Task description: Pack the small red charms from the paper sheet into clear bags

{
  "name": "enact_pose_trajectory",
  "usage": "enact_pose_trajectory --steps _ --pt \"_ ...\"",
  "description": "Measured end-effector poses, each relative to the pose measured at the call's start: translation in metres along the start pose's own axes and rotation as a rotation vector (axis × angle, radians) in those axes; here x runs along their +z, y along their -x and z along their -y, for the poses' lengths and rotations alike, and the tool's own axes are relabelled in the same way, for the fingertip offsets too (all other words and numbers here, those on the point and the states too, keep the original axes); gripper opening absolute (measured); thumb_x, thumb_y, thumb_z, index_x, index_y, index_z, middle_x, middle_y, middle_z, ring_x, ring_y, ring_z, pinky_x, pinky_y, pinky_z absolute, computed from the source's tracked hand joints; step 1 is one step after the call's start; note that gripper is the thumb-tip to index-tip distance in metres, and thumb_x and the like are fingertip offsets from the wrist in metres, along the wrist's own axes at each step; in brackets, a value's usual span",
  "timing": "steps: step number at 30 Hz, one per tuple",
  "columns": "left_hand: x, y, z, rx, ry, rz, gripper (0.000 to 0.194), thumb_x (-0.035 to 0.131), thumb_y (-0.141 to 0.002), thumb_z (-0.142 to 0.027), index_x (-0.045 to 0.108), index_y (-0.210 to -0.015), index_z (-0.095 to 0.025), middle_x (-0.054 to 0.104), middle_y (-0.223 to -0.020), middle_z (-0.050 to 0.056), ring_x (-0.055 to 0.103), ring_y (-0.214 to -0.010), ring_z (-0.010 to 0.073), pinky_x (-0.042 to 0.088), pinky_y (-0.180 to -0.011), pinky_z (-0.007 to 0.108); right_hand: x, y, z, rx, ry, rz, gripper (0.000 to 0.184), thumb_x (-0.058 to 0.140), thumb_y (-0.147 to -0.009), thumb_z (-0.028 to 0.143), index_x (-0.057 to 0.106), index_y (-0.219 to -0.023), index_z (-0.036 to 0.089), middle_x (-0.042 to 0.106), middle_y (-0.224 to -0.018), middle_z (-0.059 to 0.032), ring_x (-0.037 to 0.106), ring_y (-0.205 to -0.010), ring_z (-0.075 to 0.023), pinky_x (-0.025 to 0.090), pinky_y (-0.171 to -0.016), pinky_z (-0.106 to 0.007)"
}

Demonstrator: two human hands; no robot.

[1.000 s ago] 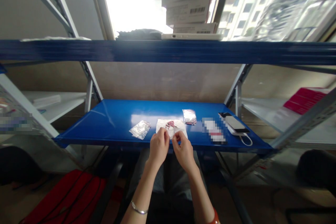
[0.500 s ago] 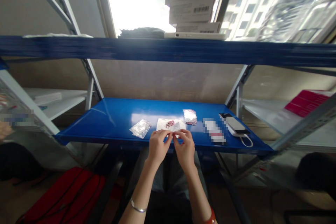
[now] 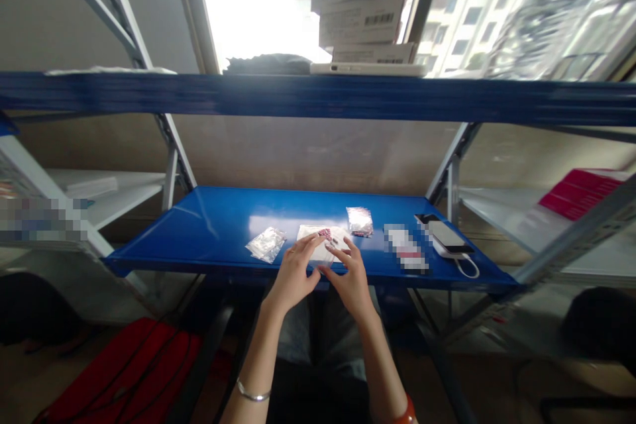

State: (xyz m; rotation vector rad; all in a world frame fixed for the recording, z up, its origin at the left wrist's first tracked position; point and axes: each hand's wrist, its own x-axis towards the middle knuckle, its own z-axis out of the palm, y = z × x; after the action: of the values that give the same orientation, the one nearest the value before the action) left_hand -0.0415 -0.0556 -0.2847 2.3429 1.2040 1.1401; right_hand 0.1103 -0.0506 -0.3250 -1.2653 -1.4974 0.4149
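Blue bench [image 3: 218, 225]: red pieces [image 3: 324, 233] on a white sheet [image 3: 305, 231] lie at one o'clock from the left hand [image 3: 294, 269], eleven from the right hand [image 3: 353, 273]. Both are spread; any hold is unclear.

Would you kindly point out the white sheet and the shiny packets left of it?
White sheet [image 3: 308, 230]: head view, far left part.
Shiny packets [image 3: 267, 244]: head view, middle of the pile.

Over a white sheet [image 3: 304, 232] with small dark-red pieces [image 3: 324, 232] on the blue tabletop [image 3: 218, 212], the left hand [image 3: 296, 273] and right hand [image 3: 352, 273] arch with thumbs apart from fingers, between shiny plastic packets [image 3: 267, 244] at left and a glossy packet [image 3: 359, 220] at far right.
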Motion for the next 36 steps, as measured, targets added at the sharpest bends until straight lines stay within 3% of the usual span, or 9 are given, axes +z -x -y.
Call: enact_pose_trajectory --steps 3,6,10,14,18,24,30,36 --pt "0.002 0.003 0.004 -0.006 0.0 0.108 0.076 0.059 -0.068 -0.007 0.036 -0.136 -0.031 0.033 -0.146 0.005 0.029 -0.135 0.0261 0.027 -0.107 0.044 0.0 0.0 0.0 -0.004 -0.019 0.084 0.041 0.072 -0.064 0.031 0.069 -0.104 0.025 0.043 -0.136 -0.012 0.053 -0.108 -0.0285 0.045 -0.091 -0.047" --pt "0.005 0.003 0.005 -0.037 0.02 0.117 0.068 0.062 -0.066 -0.008 0.046 -0.129 -0.029 0.046 -0.138 0.006 0.039 -0.129 0.0264 0.028 -0.105 0.044 -0.002 0.0 -0.001 -0.02 -0.02 0.142 0.036 0.07 -0.066 0.03 0.07 -0.102 0.026 0.047 -0.133 -0.0107 0.051 -0.114 -0.0296 0.041 -0.096 -0.048" --pt "0.006 0.003 0.01 -0.107 0.079 0.068 0.056 0.071 -0.064 -0.02 0.056 -0.118 -0.024 0.062 -0.116 0.007 0.055 -0.109 0.0254 0.034 -0.1 0.043 -0.005 -0.004 -0.002 -0.031 -0.064 0.151 0.021 0.062 -0.076 0.034 0.074 -0.091 0.024 0.059 -0.119 -0.0114 0.052 -0.114 -0.0282 0.039 -0.097 -0.047" --pt "0.008 0.005 0.019 -0.234 0.198 -0.034 0.068 0.075 -0.062 -0.037 0.051 -0.124 -0.022 0.064 -0.106 0.008 0.057 -0.105 0.0252 0.038 -0.096 0.042 -0.008 -0.008 0.0 0.007 -0.128 0.174 0.024 0.059 -0.078 0.037 0.073 -0.09 0.022 0.065 -0.105 -0.0103 0.06 -0.101 -0.0246 0.046 -0.088 -0.041" --pt "0.007 0.003 0.033 -0.343 0.432 -0.125 0.061 0.075 -0.062 -0.039 0.055 -0.117 -0.02 0.064 -0.104 0.008 0.058 -0.104 0.0224 0.04 -0.094 0.036 -0.009 -0.014 -0.008 0.01 -0.115 0.098 0.028 0.055 -0.08 0.04 0.07 -0.092 0.02 0.067 -0.1 -0.0092 0.06 -0.096 -0.0235 0.048 -0.076 -0.034" --pt "0.014 -0.031 0.073 -0.413 1.013 -0.29 0.049 0.07 -0.069 -0.042 0.061 -0.109 -0.016 0.067 -0.101 0.008 0.062 -0.094 0.0195 0.043 -0.089 0.032 -0.004 -0.029 -0.053 0.04 0.148 -0.112 0.034 0.052 -0.077 0.042 0.07 -0.089 0.015 0.066 -0.086 -0.0106 0.058 -0.081 -0.023 0.044 -0.075 -0.037" --pt "0.04 -0.073 0.119 -0.457 1.521 -0.078 0.043 0.063 -0.073 -0.049 0.066 -0.097 -0.012 0.069 -0.086 0.008 0.063 -0.079 0.0162 0.046 -0.079 0.029 0.023 -0.049 -0.065 -0.002 0.301 -0.105 0.035 0.052 -0.077 0.046 0.071 -0.081 0.017 0.06 -0.069 -0.006 0.053 -0.071 -0.0206 0.042 -0.071 -0.033" --pt "0.048 -0.077 0.133 -0.577 1.693 -0.069 0.033 0.059 -0.078 -0.046 0.065 -0.092 -0.016 0.067 -0.074 0.001 0.061 -0.068 0.0112 0.047 -0.069 0.024 0.052 -0.06 -0.062 -0.035 0.427 -0.008 0.025 0.057 -0.076 0.041 0.073 -0.079 0.022 0.057 -0.069 -0.004 0.051 -0.075 -0.0201 0.041 -0.072 -0.031"
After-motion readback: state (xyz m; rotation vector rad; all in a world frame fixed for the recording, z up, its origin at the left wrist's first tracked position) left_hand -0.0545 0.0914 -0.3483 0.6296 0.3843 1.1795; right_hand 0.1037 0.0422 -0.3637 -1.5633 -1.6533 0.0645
